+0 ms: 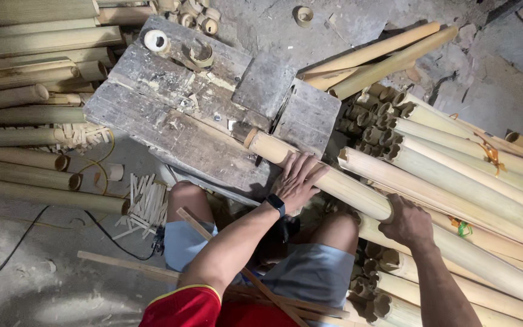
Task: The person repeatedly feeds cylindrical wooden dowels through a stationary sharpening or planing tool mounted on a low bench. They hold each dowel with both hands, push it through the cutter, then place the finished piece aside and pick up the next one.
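Setting: person sat low at a worn wooden desk (171, 115) with a saw blade (282, 112) standing in a slot near its right end.
Work piece: a long pale bamboo pole (334, 181) lay slantwise, its cut end on the desk's near right corner, just beside the blade; the rest ran down to the right over the person's knee.
Left hand (298, 178): lay flat on top of the pole close to its cut end, fingers spread, pressing down; grip not closed round it. A dark watch sat on that wrist.
Right hand (407, 221): grip wrapped and clamped on the same pole further back, knuckles up.
Surroundings: more bamboo poles (473, 163) stacked to the right, some tied with orange cord; further poles lay left of the desk; short cut rings (201, 54) rested on the desk's far side; split slivers (146, 203) lay on the floor.
Judgement on technique: the pole probably needed firm downward pressure from the left palm so it would not roll, with fingers kept well apart from the blade slot.
Judgement on feed: the right hand seemed best placed to steer and push, keeping the pole square to the blade.
Risk: a round pole could twist under the cut.
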